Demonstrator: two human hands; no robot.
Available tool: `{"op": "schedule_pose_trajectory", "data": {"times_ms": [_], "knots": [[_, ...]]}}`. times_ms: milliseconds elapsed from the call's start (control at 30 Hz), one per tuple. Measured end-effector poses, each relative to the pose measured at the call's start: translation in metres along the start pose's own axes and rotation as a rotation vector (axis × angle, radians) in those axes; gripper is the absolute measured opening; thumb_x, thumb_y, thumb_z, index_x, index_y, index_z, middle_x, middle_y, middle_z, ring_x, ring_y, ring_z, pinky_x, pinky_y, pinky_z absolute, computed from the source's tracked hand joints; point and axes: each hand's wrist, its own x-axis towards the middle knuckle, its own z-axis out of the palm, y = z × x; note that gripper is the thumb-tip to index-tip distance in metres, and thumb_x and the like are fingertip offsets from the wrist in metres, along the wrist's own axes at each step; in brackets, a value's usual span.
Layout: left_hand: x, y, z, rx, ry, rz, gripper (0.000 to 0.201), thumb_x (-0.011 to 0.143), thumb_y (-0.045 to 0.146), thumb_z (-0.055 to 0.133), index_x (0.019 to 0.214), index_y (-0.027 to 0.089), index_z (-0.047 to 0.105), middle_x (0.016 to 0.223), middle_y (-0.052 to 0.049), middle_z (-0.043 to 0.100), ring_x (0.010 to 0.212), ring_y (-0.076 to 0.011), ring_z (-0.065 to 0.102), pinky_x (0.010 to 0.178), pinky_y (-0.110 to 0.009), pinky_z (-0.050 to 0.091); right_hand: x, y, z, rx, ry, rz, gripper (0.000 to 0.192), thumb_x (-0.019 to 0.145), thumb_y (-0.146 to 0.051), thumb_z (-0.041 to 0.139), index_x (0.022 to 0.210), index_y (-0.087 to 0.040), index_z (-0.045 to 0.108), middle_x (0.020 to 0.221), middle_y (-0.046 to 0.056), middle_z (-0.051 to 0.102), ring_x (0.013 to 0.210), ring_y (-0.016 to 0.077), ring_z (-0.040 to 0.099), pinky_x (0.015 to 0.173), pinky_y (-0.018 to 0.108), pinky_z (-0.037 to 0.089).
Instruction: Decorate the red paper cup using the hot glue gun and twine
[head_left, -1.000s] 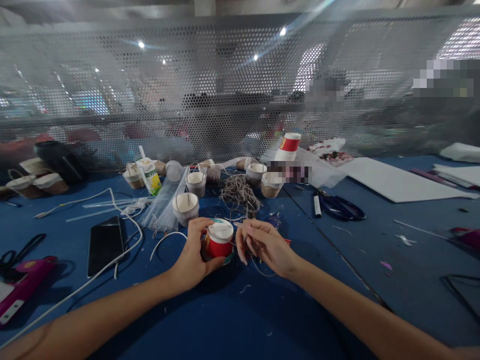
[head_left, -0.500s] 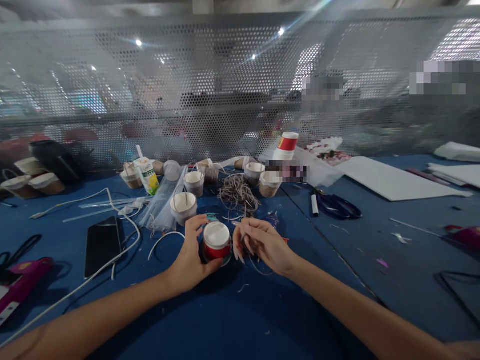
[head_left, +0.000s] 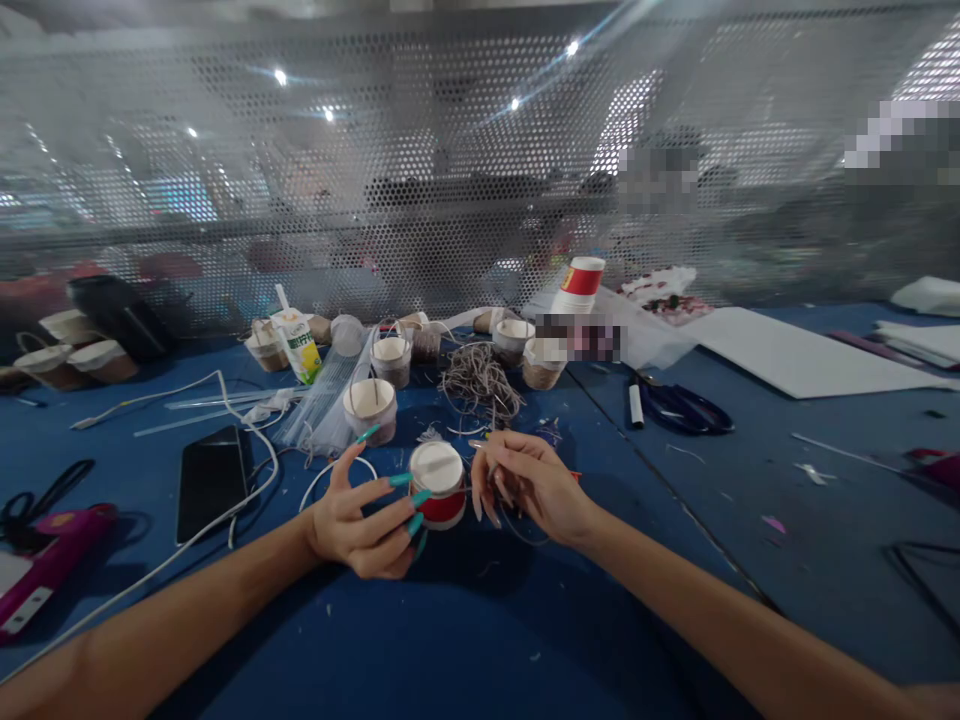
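Note:
An upside-down red and white paper cup (head_left: 439,505) stands on the blue table in front of me. My left hand (head_left: 371,520), with long teal nails, is at its left side, fingers spread and stretched toward it; whether a fingertip touches the cup I cannot tell. Close by the cup's right side, my right hand (head_left: 525,480) pinches a thin grey cord (head_left: 531,541) that loops below the fingers. Behind both hands lies a tangled heap of grey-brown cord (head_left: 480,385). A small handled basket (head_left: 371,412) sits just beyond my left hand.
More small baskets (head_left: 543,364) line the back, by a stack of red and white cups (head_left: 581,285). To the left are a phone (head_left: 214,482), a white cable, clear sticks (head_left: 330,400) and a magenta glue gun (head_left: 52,560). Scissors (head_left: 686,408) and white board (head_left: 806,355) lie right.
My left hand has come off the cup, turned over and spread its fingers at the cup's left. My right hand keeps its pinch on the cord. The view has shifted slightly.

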Motion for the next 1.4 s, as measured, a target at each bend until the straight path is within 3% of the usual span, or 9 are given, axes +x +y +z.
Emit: {"op": "schedule_pose_trajectory", "data": {"times_ms": [133,433,567,800,933,1067,1200,1300,1400], "knots": [[-0.001,0.001,0.0,0.096,-0.152,0.121,0.03,0.051,0.049,0.07,0.072,0.034,0.054,0.063,0.004,0.064,0.072,-0.0252,0.059,0.091,-0.065,0.039,0.0,0.002,-0.001,0.006,0.008,-0.004,0.031,0.082,-0.029,0.06,0.056,-0.016,0.051,0.059,0.003,0.066,0.042,0.0106,0.057,0.038,0.021,0.042],[-0.007,-0.007,0.001,0.089,-0.229,0.147,0.023,0.055,0.045,0.069,0.071,0.034,0.056,0.066,0.005,0.066,0.075,-0.0254,0.063,0.09,-0.066,0.042,0.0,0.002,0.0,-0.019,0.014,0.04,0.03,0.083,-0.027,0.058,0.055,-0.016,0.052,0.053,0.003,0.064,0.041,0.0101,0.055,0.038,0.02,0.038],[-0.006,-0.007,0.001,0.103,-0.247,0.139,0.024,0.054,0.044,0.07,0.071,0.034,0.055,0.067,0.004,0.066,0.074,-0.025,0.063,0.09,-0.065,0.042,0.0,0.003,-0.001,-0.005,0.01,0.032,0.029,0.082,-0.027,0.059,0.055,-0.016,0.053,0.053,0.002,0.063,0.041,0.0099,0.055,0.037,0.019,0.038],[-0.01,-0.014,0.003,0.035,-0.177,0.314,0.022,0.056,0.035,0.07,0.072,0.035,0.055,0.069,0.006,0.067,0.072,-0.0226,0.061,0.092,-0.067,0.04,0.0,0.004,-0.002,0.006,0.003,0.031,0.029,0.081,-0.029,0.061,0.056,-0.015,0.055,0.057,0.002,0.064,0.041,0.0101,0.056,0.037,0.02,0.041],[-0.011,-0.016,0.002,0.032,-0.113,0.207,0.024,0.056,0.038,0.07,0.074,0.034,0.055,0.068,0.005,0.066,0.071,-0.0226,0.061,0.092,-0.068,0.04,0.0,0.003,-0.003,0.005,-0.009,0.032,0.03,0.082,-0.027,0.059,0.055,-0.015,0.053,0.058,0.002,0.064,0.041,0.0101,0.056,0.038,0.02,0.042],[-0.01,-0.012,0.0,0.109,-0.185,0.191,0.024,0.055,0.041,0.07,0.071,0.033,0.054,0.065,0.005,0.066,0.067,-0.0218,0.061,0.091,-0.066,0.043,-0.001,0.002,-0.002,0.008,-0.005,0.031,0.028,0.083,-0.025,0.057,0.056,-0.016,0.052,0.058,0.002,0.064,0.043,0.0103,0.057,0.039,0.02,0.042],[-0.006,-0.006,0.0,0.197,-0.201,0.311,0.023,0.057,0.04,0.069,0.07,0.031,0.053,0.065,0.006,0.066,0.065,-0.0203,0.061,0.09,-0.064,0.044,0.0,0.003,-0.002,0.006,-0.005,0.038,0.028,0.083,-0.023,0.057,0.057,-0.016,0.051,0.057,0.002,0.064,0.042,0.0098,0.057,0.038,0.019,0.041],[-0.002,0.0,0.001,0.265,-0.098,0.451,0.021,0.061,0.038,0.065,0.073,0.029,0.052,0.067,0.005,0.067,0.066,-0.0188,0.061,0.09,-0.062,0.045,0.001,0.004,-0.002,-0.003,-0.008,0.042,0.029,0.083,-0.024,0.058,0.056,-0.015,0.051,0.057,0.002,0.064,0.042,0.0102,0.057,0.038,0.019,0.041],[0.001,0.006,0.002,0.321,0.043,0.705,0.019,0.064,0.033,0.062,0.078,0.029,0.051,0.073,0.006,0.069,0.071,-0.0176,0.061,0.091,-0.06,0.045,0.001,0.004,-0.002,-0.01,-0.012,0.043,0.029,0.083,-0.026,0.058,0.057,-0.015,0.051,0.057,0.003,0.064,0.042,0.0106,0.057,0.038,0.02,0.041]]}}
